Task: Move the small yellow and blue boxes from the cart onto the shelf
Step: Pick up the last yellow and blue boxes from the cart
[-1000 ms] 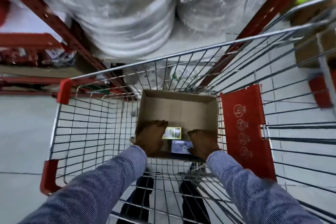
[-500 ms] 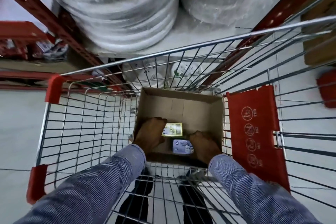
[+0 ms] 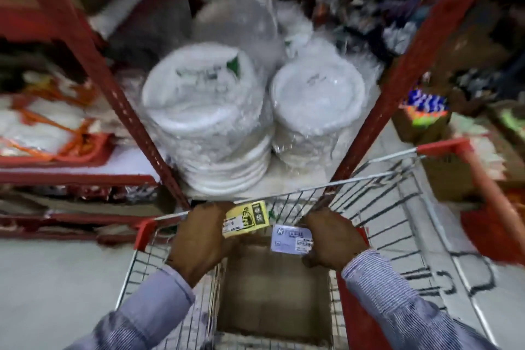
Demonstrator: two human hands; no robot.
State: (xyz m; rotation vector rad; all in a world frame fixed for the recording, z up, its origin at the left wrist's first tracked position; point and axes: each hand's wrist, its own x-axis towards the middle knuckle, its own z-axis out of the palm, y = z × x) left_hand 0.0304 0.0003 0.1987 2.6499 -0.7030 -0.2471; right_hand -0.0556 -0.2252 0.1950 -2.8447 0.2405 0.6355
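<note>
Gripping yellow box [image 3: 246,221] in left hand [image 3: 199,239] (above cart [image 3: 377,204]).

I can't read the yellow box [image 3: 246,218] print through motion blur; my sleeves [image 3: 147,311] run off the bottom edge.

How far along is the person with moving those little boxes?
About halfway. Done: both boxes are out of the cardboard carton in the cart. In hand: the left hand holds the yellow box, the right hand the blue box. Left: setting them on the shelf beside the plate stacks.
</note>
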